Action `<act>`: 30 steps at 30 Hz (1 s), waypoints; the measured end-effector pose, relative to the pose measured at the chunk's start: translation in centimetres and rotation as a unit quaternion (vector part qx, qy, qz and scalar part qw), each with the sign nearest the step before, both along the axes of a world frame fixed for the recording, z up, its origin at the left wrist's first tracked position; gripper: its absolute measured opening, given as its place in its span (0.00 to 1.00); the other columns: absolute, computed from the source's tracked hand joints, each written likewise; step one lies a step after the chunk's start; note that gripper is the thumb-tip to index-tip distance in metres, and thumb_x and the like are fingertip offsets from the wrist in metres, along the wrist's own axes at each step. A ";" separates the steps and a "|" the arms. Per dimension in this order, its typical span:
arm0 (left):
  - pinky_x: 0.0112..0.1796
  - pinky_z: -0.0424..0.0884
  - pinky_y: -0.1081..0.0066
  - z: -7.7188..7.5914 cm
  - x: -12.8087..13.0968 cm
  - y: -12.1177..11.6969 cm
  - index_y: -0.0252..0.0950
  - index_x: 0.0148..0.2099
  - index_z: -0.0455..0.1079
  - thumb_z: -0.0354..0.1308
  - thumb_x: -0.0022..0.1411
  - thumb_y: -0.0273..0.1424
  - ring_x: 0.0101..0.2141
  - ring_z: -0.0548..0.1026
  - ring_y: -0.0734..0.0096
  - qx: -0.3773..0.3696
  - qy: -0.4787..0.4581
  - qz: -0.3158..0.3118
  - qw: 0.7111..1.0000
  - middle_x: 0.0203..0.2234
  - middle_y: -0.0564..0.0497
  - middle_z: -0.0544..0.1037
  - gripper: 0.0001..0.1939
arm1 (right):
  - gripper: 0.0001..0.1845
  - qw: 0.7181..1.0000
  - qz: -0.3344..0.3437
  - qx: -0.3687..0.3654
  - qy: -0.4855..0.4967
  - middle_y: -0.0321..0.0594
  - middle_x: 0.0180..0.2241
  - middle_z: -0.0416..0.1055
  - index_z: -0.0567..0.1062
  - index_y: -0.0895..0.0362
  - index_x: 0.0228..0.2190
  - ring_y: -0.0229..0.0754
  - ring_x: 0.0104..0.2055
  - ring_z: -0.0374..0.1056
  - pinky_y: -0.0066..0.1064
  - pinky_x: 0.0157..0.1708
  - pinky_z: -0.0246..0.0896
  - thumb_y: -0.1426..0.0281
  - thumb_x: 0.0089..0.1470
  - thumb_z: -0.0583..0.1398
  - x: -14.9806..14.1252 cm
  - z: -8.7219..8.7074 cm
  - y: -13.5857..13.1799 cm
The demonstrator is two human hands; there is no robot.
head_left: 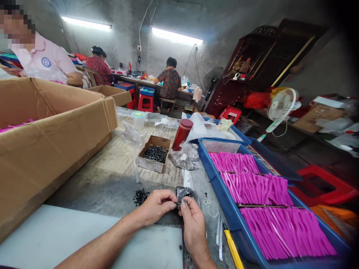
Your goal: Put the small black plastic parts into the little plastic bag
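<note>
My left hand (pixel 157 207) and my right hand (pixel 194 228) meet over the table, fingertips pinched together. Between them is a small thin black piece (pixel 177 203), mostly hidden by the fingers, its exact kind too small to tell. A heap of small black parts (pixel 140 197) lies just behind my left hand. Beyond my right fingertips is a dark plastic bag (pixel 187 192). To the right of my right hand lie a loop of thin pale cord (pixel 211 207), a few flat metal strips (pixel 220 239) and a yellow-handled tool (pixel 233 249).
At right, a blue tray (pixel 224 209) holds rows of magenta strips (pixel 283 231). A small carton (pixel 150 165) of dark metal pieces, a red flask (pixel 182 134) and a large cardboard box (pixel 56 149) stand around the table. A white board (pixel 84 231) lies in front. Other people sit beyond.
</note>
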State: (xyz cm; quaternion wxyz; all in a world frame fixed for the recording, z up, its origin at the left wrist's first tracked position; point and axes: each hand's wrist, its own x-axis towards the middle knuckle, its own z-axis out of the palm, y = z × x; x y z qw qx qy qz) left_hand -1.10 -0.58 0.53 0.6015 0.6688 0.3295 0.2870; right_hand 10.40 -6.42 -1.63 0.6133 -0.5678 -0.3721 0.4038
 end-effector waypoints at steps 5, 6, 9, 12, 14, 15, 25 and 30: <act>0.27 0.60 0.78 -0.1 0.0 0.0 0.30 0.26 0.68 0.53 0.49 0.28 0.24 0.64 0.76 0.043 0.024 0.009 0.999 0.19 0.54 0.69 0.06 | 0.08 1.000 -0.024 0.000 -0.011 0.30 0.18 0.57 0.66 0.57 0.22 0.34 0.21 0.53 0.24 0.20 0.52 0.65 0.43 0.55 -0.2 -0.3 0.0; 0.27 0.60 0.78 -0.1 -0.1 0.0 0.30 0.26 0.68 0.52 0.49 0.27 0.24 0.65 0.76 0.056 0.030 0.012 0.998 0.19 0.54 0.69 0.06 | 0.08 0.999 -0.031 0.000 -0.014 0.30 0.18 0.57 0.67 0.57 0.23 0.34 0.21 0.53 0.24 0.21 0.53 0.65 0.43 0.55 -0.2 -0.4 0.0; 0.27 0.61 0.78 -0.2 -0.1 -0.1 0.30 0.26 0.69 0.52 0.49 0.27 0.24 0.65 0.76 0.085 0.048 0.023 0.995 0.19 0.54 0.70 0.06 | 0.09 0.999 -0.052 -0.003 -0.005 0.31 0.18 0.59 0.67 0.58 0.23 0.34 0.21 0.54 0.25 0.21 0.53 0.64 0.41 0.56 -0.4 -0.7 0.0; 0.27 0.61 0.78 -0.1 0.0 -0.2 0.30 0.26 0.69 0.52 0.49 0.26 0.24 0.66 0.75 0.101 0.060 0.033 0.993 0.19 0.54 0.71 0.06 | 0.10 0.998 -0.055 -0.012 0.019 0.30 0.17 0.57 0.67 0.58 0.23 0.33 0.19 0.52 0.24 0.19 0.52 0.64 0.41 0.56 -0.5 -0.9 0.0; 0.27 0.61 0.78 -0.1 0.0 -0.3 0.31 0.25 0.69 0.52 0.49 0.25 0.24 0.66 0.75 0.111 0.066 0.039 0.991 0.19 0.54 0.71 0.06 | 0.10 0.998 -0.052 -0.017 0.027 0.29 0.17 0.57 0.67 0.58 0.24 0.33 0.19 0.52 0.24 0.19 0.51 0.64 0.41 0.56 -0.6 -1.0 0.0; 0.28 0.62 0.78 0.0 0.1 -0.4 0.31 0.25 0.69 0.52 0.49 0.25 0.24 0.66 0.75 0.116 0.069 0.041 0.990 0.19 0.54 0.72 0.06 | 0.10 0.998 -0.052 -0.017 0.028 0.29 0.17 0.57 0.67 0.58 0.24 0.33 0.19 0.52 0.24 0.19 0.51 0.63 0.41 0.56 -0.6 -1.1 0.0; 0.28 0.62 0.79 0.2 0.1 -0.4 0.31 0.25 0.70 0.51 0.48 0.24 0.24 0.68 0.75 0.126 0.078 0.041 0.988 0.20 0.53 0.73 0.06 | 0.09 0.999 -0.053 -0.010 -0.001 0.31 0.18 0.60 0.67 0.58 0.21 0.34 0.20 0.55 0.25 0.21 0.53 0.64 0.39 0.57 -0.4 -0.7 0.1; 0.27 0.62 0.79 0.2 0.0 -0.3 0.31 0.26 0.70 0.51 0.49 0.24 0.24 0.68 0.75 0.128 0.080 0.038 0.988 0.20 0.53 0.73 0.07 | 0.09 0.998 -0.052 -0.014 -0.024 0.32 0.17 0.61 0.68 0.58 0.21 0.35 0.20 0.56 0.26 0.21 0.53 0.64 0.40 0.56 -0.5 -0.7 0.0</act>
